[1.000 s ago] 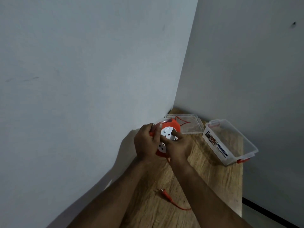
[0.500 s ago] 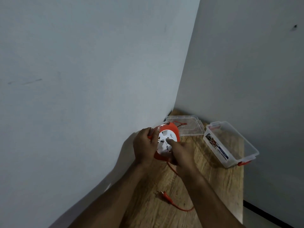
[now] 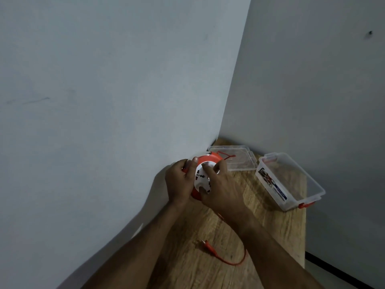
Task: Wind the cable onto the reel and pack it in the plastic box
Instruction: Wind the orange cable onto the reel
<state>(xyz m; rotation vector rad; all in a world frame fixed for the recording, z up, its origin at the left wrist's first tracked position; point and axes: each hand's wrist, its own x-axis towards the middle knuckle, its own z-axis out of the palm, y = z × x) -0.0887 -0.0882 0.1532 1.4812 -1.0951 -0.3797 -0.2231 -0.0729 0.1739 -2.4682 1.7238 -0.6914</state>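
An orange cable reel [image 3: 210, 159] with a white socket face is held above the wooden table [image 3: 260, 230]. My left hand [image 3: 178, 181] grips its orange rim on the left side. My right hand [image 3: 223, 188] lies over the white face, fingers pressed on it. An orange cable [image 3: 235, 262] hangs from under the reel, loops across the table and ends in a plug [image 3: 207, 245] near the front. The clear plastic box [image 3: 312, 182] stands open to the right, apart from both hands.
The clear box lid [image 3: 239, 163] lies flat behind the reel in the wall corner. A grey wall runs close along the left, another behind the box. The table's right edge drops to the floor just past the box.
My right hand has turned on the white face, from its right side down and round to cover it. The loose cable on the table has shifted and the plug lies closer to the reel.
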